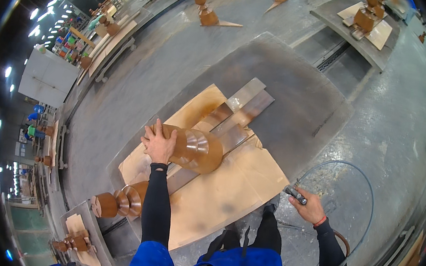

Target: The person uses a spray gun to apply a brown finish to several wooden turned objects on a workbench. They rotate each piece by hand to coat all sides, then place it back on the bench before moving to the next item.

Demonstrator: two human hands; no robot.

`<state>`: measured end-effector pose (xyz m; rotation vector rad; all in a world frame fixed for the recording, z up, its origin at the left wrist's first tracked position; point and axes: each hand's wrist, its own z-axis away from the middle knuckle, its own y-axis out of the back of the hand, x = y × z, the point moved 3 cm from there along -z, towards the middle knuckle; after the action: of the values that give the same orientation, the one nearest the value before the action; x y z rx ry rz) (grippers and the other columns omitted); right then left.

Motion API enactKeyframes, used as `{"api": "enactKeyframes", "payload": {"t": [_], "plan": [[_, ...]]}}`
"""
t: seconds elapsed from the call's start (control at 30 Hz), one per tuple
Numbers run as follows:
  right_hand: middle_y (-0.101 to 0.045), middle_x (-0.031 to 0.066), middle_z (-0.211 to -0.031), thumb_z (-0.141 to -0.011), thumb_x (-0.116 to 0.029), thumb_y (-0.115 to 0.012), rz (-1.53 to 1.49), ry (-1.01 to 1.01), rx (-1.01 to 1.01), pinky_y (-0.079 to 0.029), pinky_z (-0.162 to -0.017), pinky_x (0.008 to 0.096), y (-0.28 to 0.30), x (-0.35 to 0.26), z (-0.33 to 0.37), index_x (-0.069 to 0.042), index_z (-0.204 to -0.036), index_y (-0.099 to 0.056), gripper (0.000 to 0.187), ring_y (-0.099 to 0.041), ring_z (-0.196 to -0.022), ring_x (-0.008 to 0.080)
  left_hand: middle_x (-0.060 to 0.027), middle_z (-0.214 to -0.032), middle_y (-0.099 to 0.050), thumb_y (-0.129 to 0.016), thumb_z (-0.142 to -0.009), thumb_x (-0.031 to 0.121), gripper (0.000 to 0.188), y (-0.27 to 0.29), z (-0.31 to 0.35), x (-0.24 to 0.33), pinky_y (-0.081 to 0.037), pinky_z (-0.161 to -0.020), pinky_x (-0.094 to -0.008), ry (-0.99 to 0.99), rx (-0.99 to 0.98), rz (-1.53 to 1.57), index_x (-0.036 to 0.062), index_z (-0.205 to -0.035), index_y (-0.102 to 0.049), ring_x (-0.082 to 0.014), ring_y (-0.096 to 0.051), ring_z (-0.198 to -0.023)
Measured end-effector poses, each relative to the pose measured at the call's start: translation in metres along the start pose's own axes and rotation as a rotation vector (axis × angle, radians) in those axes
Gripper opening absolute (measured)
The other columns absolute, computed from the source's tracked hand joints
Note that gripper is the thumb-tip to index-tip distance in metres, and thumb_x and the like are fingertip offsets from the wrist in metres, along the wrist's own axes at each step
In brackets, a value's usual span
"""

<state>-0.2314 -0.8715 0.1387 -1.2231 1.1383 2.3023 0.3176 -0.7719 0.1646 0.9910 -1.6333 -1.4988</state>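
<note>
A large brown turned wooden piece (198, 149) with shiny ringed grooves lies on cardboard over a flat board. My left hand (160, 143) rests on its left end, fingers spread wide. Further out to the right, my right hand (309, 206) is closed around a small black-and-silver air tool (295, 194), whose exact kind I cannot make out. The tool points left, apart from the wood, and a thin hose (370, 199) loops beside it. A second turned wooden piece (123, 200) lies to the left of my left forearm, partly hidden by it.
Cardboard sheets (228, 186) and grey-brown strips (249, 105) lie beneath the wood on a wide dark board (299, 85). Another board with turned pieces (366, 20) stands at the far right. More brown pieces (207, 15) sit farther off, with loaded carts (111, 49) along the left.
</note>
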Motion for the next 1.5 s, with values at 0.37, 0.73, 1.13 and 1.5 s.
{"api": "enactKeyframes", "payload": {"t": [0.37, 0.73, 1.13, 1.5], "plan": [[-0.079, 0.0224, -0.113, -0.099, -0.031, -0.081, -0.244, 0.059, -0.122, -0.061, -0.088, 0.0394, -0.012, 0.025, -0.1, 0.005, -0.136, -0.069, 0.054, -0.079, -0.102, 0.0306, -0.0277, -0.155, -0.059, -0.075, -0.093, 0.056, 0.085, -0.018, -0.131, -0.112, -0.047, -0.118, -0.0457, 0.0, 0.047, 0.301, 0.0051, -0.158, -0.055, -0.0432, -0.058, -0.142], [-0.074, 0.0171, -0.091, -0.098, -0.052, -0.08, -0.928, 0.109, 0.085, -0.055, -0.07, 0.0319, -0.101, -0.028, -0.184, 0.012, -0.142, -0.06, 0.08, -0.071, -0.079, 0.019, -0.0209, -0.138, -0.073, -0.064, -0.102, 0.065, 0.085, -0.04, -0.249, -0.213, -0.047, -0.112, -0.0354, 0.124, -0.103, 0.519, -0.0032, -0.153, -0.059, -0.0254, -0.067, -0.129], [-0.078, 0.0184, -0.084, -0.089, -0.043, -0.091, -0.944, 0.417, -0.274, -0.064, -0.07, 0.0339, -0.236, -0.055, -0.213, 0.01, -0.127, -0.07, 0.069, -0.08, -0.077, 0.025, -0.0116, -0.15, -0.065, -0.037, -0.109, 0.076, 0.09, -0.074, -0.293, -0.309, -0.038, -0.119, -0.0305, 0.164, -0.133, 0.835, 0.0026, -0.156, -0.059, -0.018, -0.059, -0.134], [-0.077, 0.0179, -0.085, -0.092, -0.043, -0.09, -1.021, 0.288, -0.19, -0.056, -0.062, 0.0293, -0.236, -0.061, -0.255, 0.011, -0.137, -0.065, 0.075, -0.077, -0.077, 0.0228, -0.0094, -0.108, -0.077, -0.065, -0.103, 0.065, 0.076, -0.069, -0.284, -0.304, -0.053, -0.089, -0.0287, 0.088, 0.074, 0.688, -0.0057, -0.126, -0.078, -0.0142, -0.069, -0.095]]}}
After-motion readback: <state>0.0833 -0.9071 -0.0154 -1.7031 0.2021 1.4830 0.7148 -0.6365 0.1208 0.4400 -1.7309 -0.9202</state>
